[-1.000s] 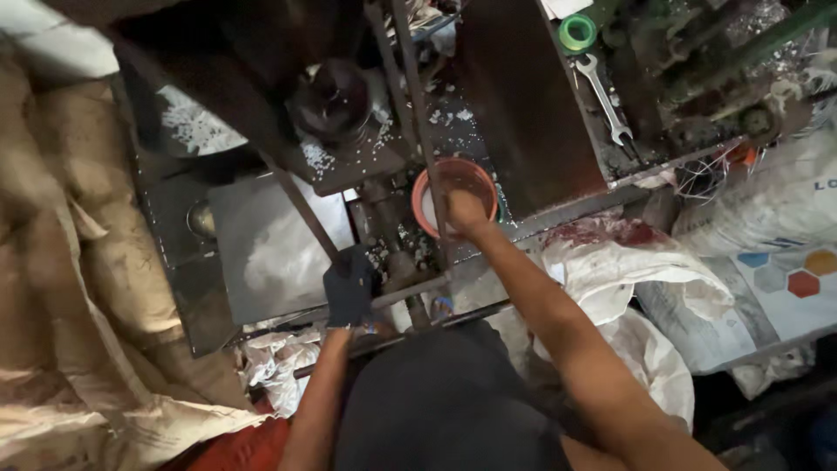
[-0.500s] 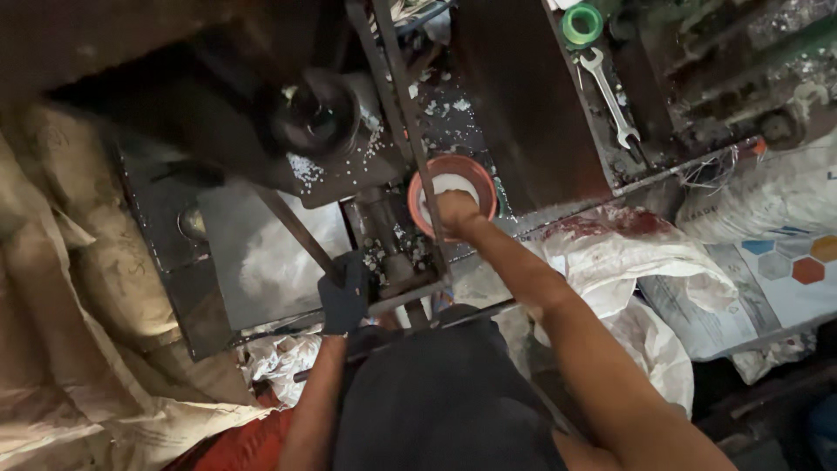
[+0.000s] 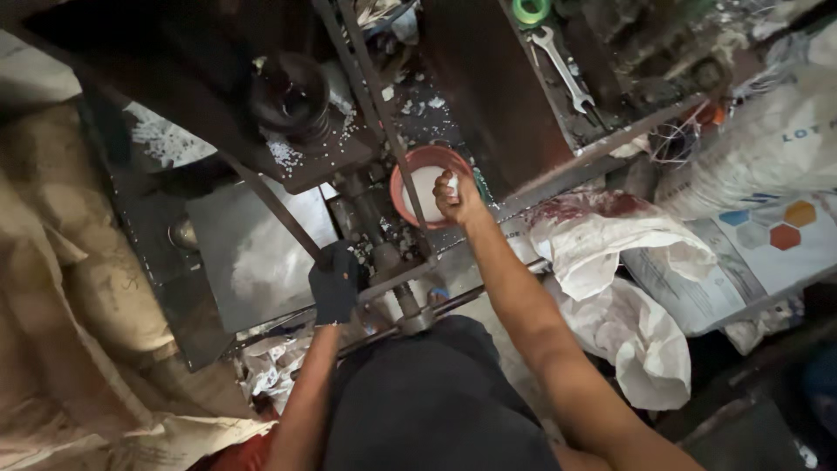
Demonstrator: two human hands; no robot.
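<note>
— While the red bowl [image 3: 429,185] sits far-centre on the machine, how are the hands kept?
— White pellets are pinched over it by the right hand [image 3: 455,199]; the lever [image 3: 397,279] is gripped steadily by the gloved left hand [image 3: 336,283].

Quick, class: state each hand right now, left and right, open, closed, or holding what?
Left hand, in a dark glove: closed around a metal bar of the machine.
Right hand: fingers curled closed at the red bowl, pinching something small and white.
</note>
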